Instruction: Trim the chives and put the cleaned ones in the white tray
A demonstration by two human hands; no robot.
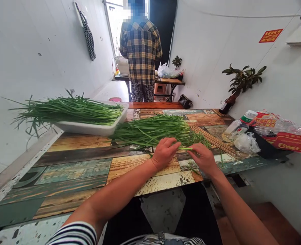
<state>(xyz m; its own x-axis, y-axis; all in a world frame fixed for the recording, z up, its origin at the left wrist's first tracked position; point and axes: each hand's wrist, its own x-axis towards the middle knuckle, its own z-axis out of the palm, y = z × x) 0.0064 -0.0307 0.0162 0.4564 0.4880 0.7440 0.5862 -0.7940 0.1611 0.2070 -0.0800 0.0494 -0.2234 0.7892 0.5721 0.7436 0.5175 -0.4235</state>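
My left hand [165, 153] is closed in a pinch on the garlic chives [184, 148], a thin bright-green length of which shows between my hands. At its pale end, the fingertips of my right hand [203, 159] are pinched on the same chives. Just beyond my hands lies a loose pile of garlic chives [152, 127], leaves pointing left and pale stems right. Small green scraps [200, 139] lie beside the stems. To the left, a white plastic tray [89, 129] holds a large heap of garlic chives [76, 110], with leaf tips hanging over its side.
Thin wooden skewers [215, 140] lie right of the pile on the plank-patterned table [76, 170]. Further right are a plastic bottle [239, 126], a crumpled clear bag [247, 143] and red packaging [288, 141]. A brown bottle holds a plant [244, 80]. A person [141, 51] stands beyond the table.
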